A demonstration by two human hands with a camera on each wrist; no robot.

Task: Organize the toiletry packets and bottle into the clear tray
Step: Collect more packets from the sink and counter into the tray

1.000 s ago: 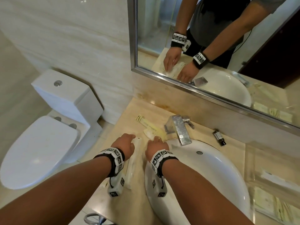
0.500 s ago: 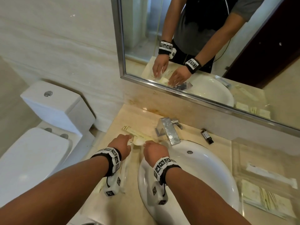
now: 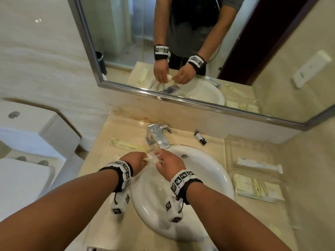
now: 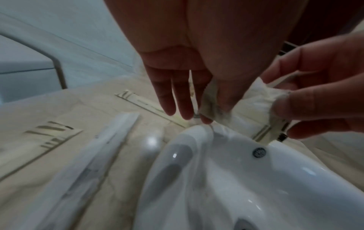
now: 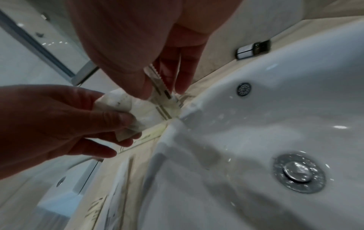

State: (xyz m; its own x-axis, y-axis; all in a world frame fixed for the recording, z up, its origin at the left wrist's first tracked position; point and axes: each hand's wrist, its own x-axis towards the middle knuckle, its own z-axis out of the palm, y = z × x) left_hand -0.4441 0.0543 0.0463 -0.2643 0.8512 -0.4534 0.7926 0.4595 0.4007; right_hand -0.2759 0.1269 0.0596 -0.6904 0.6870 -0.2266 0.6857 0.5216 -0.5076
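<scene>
A crumpled cream toiletry packet (image 3: pixel 151 158) hangs over the sink's back-left rim, held at both ends. My left hand (image 3: pixel 145 158) pinches its left end (image 4: pixel 211 101) between thumb and fingers. My right hand (image 3: pixel 159 158) pinches the serrated right end (image 5: pixel 158 80). A small dark bottle (image 3: pixel 200 138) lies on the counter right of the faucet (image 3: pixel 158 134). The clear tray (image 3: pixel 233 142) stands at the right and holds a white tube packet (image 3: pixel 259 164) and cream packets (image 3: pixel 257 187). A long cream packet (image 3: pixel 126 144) lies on the counter left of the faucet.
The white sink (image 3: pixel 208 178) fills the middle, with its drain (image 5: pixel 298 172) below my right hand. A long white packet (image 4: pixel 94 155) and a cream packet (image 4: pixel 45 140) lie on the counter at the left. A mirror (image 3: pixel 181 51) stands behind; a toilet (image 3: pixel 27 142) is far left.
Both hands were down on the counter left of the sink. Now they have come up and to the right, holding the crumpled packet between them. The head view has shifted right.
</scene>
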